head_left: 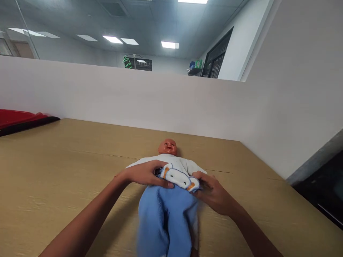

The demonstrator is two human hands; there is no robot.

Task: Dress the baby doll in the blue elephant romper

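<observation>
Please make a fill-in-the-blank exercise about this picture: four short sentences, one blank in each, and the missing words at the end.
1. The doll lies on its ____ on the table.
2. The left hand and the right hand both touch the ____.
3. The trousers are ____ in colour.
4. The flat thing at the table's far left edge is ____ on top.

Missing words: back; doll; blue; red.

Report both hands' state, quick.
Left hand: closed on blue trousers at the waist of the doll.
Right hand: closed on blue trousers, opposite side of waist.
</observation>
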